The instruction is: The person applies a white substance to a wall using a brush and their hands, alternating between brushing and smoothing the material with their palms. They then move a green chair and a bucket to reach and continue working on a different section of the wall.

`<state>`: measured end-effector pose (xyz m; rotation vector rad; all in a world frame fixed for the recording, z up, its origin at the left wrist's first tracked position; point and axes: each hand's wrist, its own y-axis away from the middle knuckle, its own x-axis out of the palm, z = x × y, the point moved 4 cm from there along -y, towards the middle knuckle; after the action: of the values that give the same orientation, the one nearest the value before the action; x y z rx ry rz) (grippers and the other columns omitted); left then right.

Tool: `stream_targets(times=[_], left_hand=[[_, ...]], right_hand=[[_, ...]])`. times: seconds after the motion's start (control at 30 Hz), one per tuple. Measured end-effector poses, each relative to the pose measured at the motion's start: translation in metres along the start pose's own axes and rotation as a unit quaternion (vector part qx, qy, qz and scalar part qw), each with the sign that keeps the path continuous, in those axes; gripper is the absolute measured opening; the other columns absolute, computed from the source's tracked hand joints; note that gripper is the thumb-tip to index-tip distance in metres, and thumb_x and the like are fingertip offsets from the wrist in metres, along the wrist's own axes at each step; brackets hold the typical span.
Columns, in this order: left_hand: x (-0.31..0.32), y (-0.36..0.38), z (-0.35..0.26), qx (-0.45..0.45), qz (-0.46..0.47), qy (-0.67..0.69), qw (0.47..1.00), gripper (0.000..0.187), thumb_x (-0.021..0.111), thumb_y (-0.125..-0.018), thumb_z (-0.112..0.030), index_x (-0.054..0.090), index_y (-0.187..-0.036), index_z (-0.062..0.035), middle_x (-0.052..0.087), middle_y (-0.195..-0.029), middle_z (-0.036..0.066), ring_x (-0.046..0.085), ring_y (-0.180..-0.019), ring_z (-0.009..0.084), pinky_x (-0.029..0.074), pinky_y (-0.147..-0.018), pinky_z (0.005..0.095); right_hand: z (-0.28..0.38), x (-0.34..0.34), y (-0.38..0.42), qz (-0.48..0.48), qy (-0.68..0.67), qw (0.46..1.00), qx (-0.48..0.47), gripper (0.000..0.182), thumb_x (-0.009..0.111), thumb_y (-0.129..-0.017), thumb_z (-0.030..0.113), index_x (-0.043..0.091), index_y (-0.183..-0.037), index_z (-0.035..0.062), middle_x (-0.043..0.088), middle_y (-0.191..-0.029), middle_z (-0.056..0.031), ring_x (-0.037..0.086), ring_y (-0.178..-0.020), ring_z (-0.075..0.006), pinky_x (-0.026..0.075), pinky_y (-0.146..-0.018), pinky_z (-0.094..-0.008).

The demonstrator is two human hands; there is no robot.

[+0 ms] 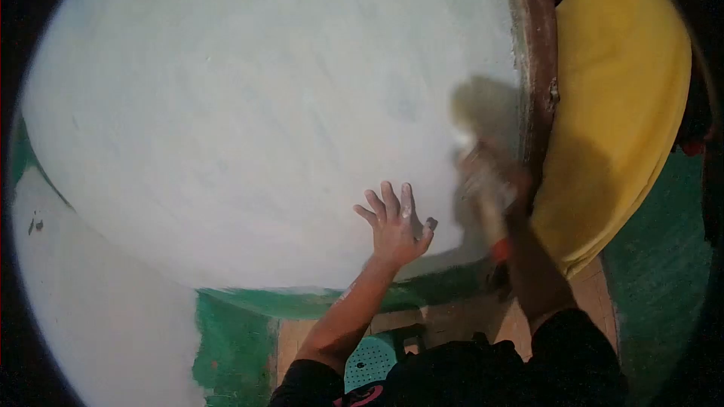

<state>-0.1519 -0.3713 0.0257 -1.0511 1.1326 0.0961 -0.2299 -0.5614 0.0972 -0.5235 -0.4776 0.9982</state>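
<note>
My left hand [396,230] lies against the white-coated wall [264,128], fingers spread and nothing in them. Some white smears show on its fingers and forearm. To its right, my right hand [490,177] is blurred by motion but wrapped round a paintbrush [493,222]. The brush has a pale handle with a red band near its lower end. Its blurred bristle end points up at the wall, close to the brown frame; whether it touches the surface is hard to tell.
A brown door frame [537,68] edges the wall on the right. Beside it hangs a yellow curtain [618,98]. Below are a green wall band [237,339], a tiled floor [445,316] and a green perforated stool [369,358] near my body.
</note>
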Motion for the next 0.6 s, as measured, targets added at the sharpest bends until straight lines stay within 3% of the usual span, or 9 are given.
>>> stream_targets(times=[0.03,0.1,0.13,0.17,0.2,0.33,0.43,0.5,0.6], left_hand=[[0.007,0.001,-0.007,-0.007,0.029,-0.003,1.000,0.088,0.057,-0.076,-0.047,0.023,-0.142,-0.0012,0.006,-0.147,0.031,-0.006,-0.131,0.0588,-0.004,-0.091,0.0773],[0.019,0.009,-0.016,-0.014,0.060,-0.004,0.998,0.087,0.058,-0.075,-0.048,0.025,-0.142,-0.0025,0.008,-0.147,0.030,-0.005,-0.131,0.0586,-0.003,-0.091,0.0776],[0.032,0.014,-0.015,-0.046,0.072,-0.014,0.996,0.087,0.058,-0.075,-0.049,0.027,-0.141,-0.0032,0.011,-0.146,0.030,-0.001,-0.130,0.0592,-0.003,-0.091,0.0775],[0.048,0.015,-0.015,-0.078,0.089,-0.024,0.993,0.086,0.058,-0.074,-0.050,0.028,-0.141,-0.0039,0.014,-0.145,0.029,0.002,-0.129,0.0598,-0.002,-0.091,0.0774],[0.062,0.011,-0.014,-0.047,0.007,-0.062,0.997,0.088,0.058,-0.074,-0.052,0.030,-0.138,0.0000,0.019,-0.141,0.032,0.008,-0.126,0.0614,0.000,-0.092,0.0770],[0.118,0.026,-0.003,-0.137,0.140,-0.012,0.980,0.095,0.057,-0.075,-0.054,0.024,-0.138,0.0083,0.012,-0.141,0.039,-0.002,-0.126,0.0645,-0.006,-0.097,0.0728],[0.122,0.027,0.002,-0.182,0.248,-0.020,0.951,0.104,0.061,-0.072,-0.051,0.012,-0.135,0.0157,0.000,-0.139,0.045,-0.013,-0.125,0.0650,-0.007,-0.099,0.0701],[0.122,0.027,-0.009,-0.199,0.243,-0.012,0.949,0.108,0.062,-0.072,-0.052,0.008,-0.136,0.0164,-0.003,-0.138,0.046,-0.014,-0.125,0.0649,-0.007,-0.100,0.0692],[0.114,0.026,-0.029,-0.221,0.220,-0.003,0.950,0.114,0.063,-0.072,-0.054,0.001,-0.135,0.0181,-0.007,-0.136,0.048,-0.014,-0.125,0.0647,-0.006,-0.100,0.0689]], right_hand=[[-0.019,0.009,0.018,0.042,-0.071,0.987,0.141,0.053,0.063,-0.081,0.010,0.046,-0.130,-0.0012,0.063,-0.104,-0.0126,0.063,-0.088,-0.0169,0.052,-0.078,-0.0295],[-0.015,0.020,0.040,0.126,0.200,0.954,-0.186,0.048,0.061,-0.081,0.018,0.049,-0.126,0.0098,0.056,-0.120,-0.0197,0.063,-0.095,-0.0351,0.055,-0.077,-0.0367],[-0.013,0.015,0.045,0.124,0.198,0.955,-0.183,0.048,0.061,-0.081,0.018,0.049,-0.126,0.0098,0.056,-0.120,-0.0197,0.063,-0.095,-0.0351,0.055,-0.077,-0.0367],[-0.014,0.006,0.043,0.108,0.147,0.973,-0.138,0.047,0.063,-0.081,0.015,0.050,-0.126,0.0066,0.061,-0.106,-0.0154,0.064,-0.083,-0.0283,0.054,-0.070,-0.0350],[-0.021,-0.002,0.034,0.093,0.098,0.987,-0.087,0.047,0.064,-0.081,0.012,0.052,-0.126,0.0034,0.066,-0.092,-0.0111,0.065,-0.072,-0.0214,0.053,-0.064,-0.0332],[-0.049,-0.026,0.011,0.106,0.241,0.964,0.036,0.019,0.061,-0.084,0.016,0.062,-0.100,0.0042,0.065,-0.087,-0.0125,0.064,-0.074,-0.0285,0.051,-0.070,-0.0321],[-0.074,-0.032,0.003,0.145,0.348,0.919,0.110,0.018,0.061,-0.086,0.019,0.064,-0.095,0.0034,0.065,-0.082,-0.0126,0.064,-0.074,-0.0291,0.051,-0.067,-0.0316],[-0.066,-0.038,-0.003,0.152,0.336,0.926,0.074,0.018,0.063,-0.085,0.021,0.065,-0.092,0.0049,0.065,-0.079,-0.0130,0.064,-0.074,-0.0274,0.050,-0.065,-0.0311],[-0.011,-0.036,-0.016,0.152,0.204,0.959,0.128,0.035,0.048,-0.093,0.036,0.065,-0.101,0.0058,0.067,-0.089,-0.0113,0.066,-0.081,-0.0273,0.051,-0.078,-0.0382]])
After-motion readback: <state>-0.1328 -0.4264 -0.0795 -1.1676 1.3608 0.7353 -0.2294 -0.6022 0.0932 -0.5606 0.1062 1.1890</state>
